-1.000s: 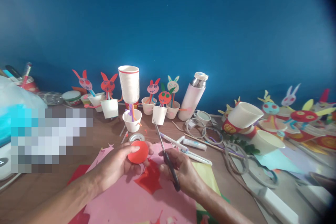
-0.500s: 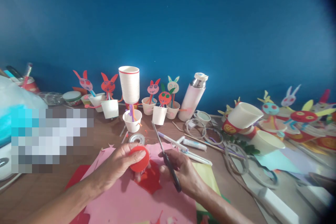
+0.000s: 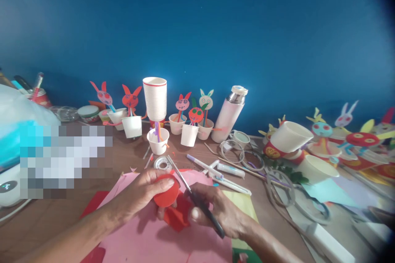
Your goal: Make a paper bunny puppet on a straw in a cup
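Paper cup [image 3: 158, 144] holds bent straws [image 3: 156, 130]; left hand [image 3: 138, 193] clamps red disc [image 3: 166, 192]; right hand [image 3: 216, 209] clamps scissors [image 3: 212, 224].

Left hand [image 3: 137, 195] holding red circle [image 3: 166, 193], right hand [image 3: 216, 215] scissors [image 3: 182, 181]

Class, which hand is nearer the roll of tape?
Left hand, just in front of the roll of tape; the right hand, gripping scissors, sits farther off, to its front right.
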### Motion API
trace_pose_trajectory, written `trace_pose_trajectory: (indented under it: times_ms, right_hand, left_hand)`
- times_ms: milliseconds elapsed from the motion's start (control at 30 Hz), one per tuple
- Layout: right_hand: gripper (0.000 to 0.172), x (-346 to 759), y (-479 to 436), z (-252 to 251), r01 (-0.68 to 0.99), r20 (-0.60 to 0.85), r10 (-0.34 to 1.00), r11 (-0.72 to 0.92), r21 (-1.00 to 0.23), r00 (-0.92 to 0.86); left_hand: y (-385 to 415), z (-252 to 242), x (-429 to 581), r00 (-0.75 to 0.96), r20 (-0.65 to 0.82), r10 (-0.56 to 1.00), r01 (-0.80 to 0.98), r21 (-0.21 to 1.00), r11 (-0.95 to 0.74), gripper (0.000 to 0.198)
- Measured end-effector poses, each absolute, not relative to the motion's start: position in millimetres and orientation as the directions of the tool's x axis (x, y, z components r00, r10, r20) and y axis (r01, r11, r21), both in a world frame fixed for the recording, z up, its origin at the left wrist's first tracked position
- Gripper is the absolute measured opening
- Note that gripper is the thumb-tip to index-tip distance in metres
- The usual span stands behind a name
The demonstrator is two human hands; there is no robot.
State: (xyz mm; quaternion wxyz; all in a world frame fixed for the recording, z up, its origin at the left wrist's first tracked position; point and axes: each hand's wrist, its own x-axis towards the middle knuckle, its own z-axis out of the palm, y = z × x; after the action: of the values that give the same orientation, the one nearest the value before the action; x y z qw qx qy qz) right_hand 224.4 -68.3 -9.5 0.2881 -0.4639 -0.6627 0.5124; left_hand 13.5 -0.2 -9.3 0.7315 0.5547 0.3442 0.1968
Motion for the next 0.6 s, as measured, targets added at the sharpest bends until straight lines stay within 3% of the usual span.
trace_pose_trajectory:
  times_ms: [267, 600]
  right_hand:
    - [0.032, 224, -70, -13, 0.403, -0.124, 0.915, 0.046, -0.914, -0.385]
    - [0.032, 222, -70, -11, 0.332, -0.128, 0.901, 0.019, -0.943, -0.415]
  left_hand:
    - [-1, -6, 14, 0.698, -0.257, 0.668, 0.069, 0.953, 0.294, 0.029]
    - [-10, 6, 16, 0.649, -0.271, 0.711, 0.107, 0.958, 0.267, 0.025]
